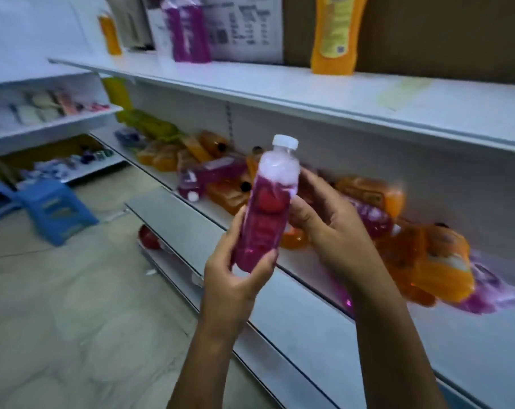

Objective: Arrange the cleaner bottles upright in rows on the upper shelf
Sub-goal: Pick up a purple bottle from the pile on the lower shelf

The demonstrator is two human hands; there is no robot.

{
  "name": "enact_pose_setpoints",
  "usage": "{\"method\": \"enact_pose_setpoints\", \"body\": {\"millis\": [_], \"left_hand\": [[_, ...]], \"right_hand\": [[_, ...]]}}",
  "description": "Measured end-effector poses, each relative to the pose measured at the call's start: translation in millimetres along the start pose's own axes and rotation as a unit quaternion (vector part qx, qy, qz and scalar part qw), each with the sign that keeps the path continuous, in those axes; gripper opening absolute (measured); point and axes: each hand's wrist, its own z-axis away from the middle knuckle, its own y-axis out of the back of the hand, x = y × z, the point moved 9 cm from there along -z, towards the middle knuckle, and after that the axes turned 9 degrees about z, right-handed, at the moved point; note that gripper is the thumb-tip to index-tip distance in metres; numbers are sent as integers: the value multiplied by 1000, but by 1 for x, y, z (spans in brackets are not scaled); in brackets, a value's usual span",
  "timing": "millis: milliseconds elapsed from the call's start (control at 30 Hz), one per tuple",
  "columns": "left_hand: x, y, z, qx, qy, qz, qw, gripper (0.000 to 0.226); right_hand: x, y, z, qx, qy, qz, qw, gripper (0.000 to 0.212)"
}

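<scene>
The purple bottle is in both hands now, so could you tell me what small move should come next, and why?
Probably lift the purple bottle up beside the one standing on the upper shelf: both hands hold it upright, cap up.

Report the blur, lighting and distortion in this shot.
Head view: dim, bluish light; the held purple bottle between left hand and right hand is fairly sharp, while the orange and purple bottles lying on the middle shelf smear with motion blur; the wide lens bends the upper shelf edge and stretches the corners.
</scene>
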Motion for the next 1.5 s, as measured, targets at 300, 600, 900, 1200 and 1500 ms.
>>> {"method": "enact_pose_setpoints", "body": {"millis": [300,600,900,1200,1500], "left_hand": [[37,35,1,139,-132,-315,930,82],[32,69,-39,64,-111,-115,985,82],[39,117,-93,7,-79,94,992,89],[63,163,-141,45,-137,116,983,82],[110,165,-239,-127,-181,59,973,77]], "right_hand": [[-16,-54,-36,9,-13,-66,998,89],[-29,-72,-71,-53,-30,-254,965,63],[-72,-110,-109,-103,38,-177,978,66],[-136,-164,-162,-96,178,102,974,81],[-186,-151,-226,-40,193,231,953,105]]}}
